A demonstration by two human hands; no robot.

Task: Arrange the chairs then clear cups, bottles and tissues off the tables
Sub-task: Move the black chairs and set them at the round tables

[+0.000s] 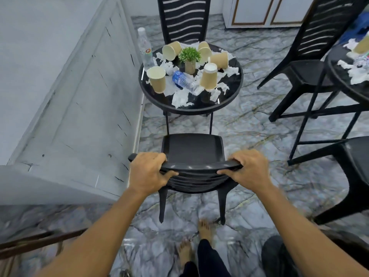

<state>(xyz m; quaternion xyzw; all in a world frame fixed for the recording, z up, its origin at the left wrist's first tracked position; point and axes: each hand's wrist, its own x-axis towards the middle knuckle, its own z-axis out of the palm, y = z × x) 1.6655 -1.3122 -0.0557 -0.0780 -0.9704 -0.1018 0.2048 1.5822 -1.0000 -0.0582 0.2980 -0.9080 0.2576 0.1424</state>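
Observation:
A black plastic chair (192,145) stands in front of me, its seat facing a round black table (157,100). My left hand (146,171) grips the left end of the chair's top rail and my right hand (250,169) grips the right end. On the table lie several tan paper cups (208,76), some upright and some tipped over. A clear bottle with a blue label (182,78) lies on its side among crumpled white tissues (180,97). A taller clear bottle (144,49) stands at the table's left rim. A small potted plant (189,57) stands in the middle.
A grey panelled wall (65,92) runs close along the left. A second black chair (184,19) stands behind the table, a third (307,62) to the right beside another littered table (343,76), and a fourth (357,172) at the right edge. The floor is grey marble.

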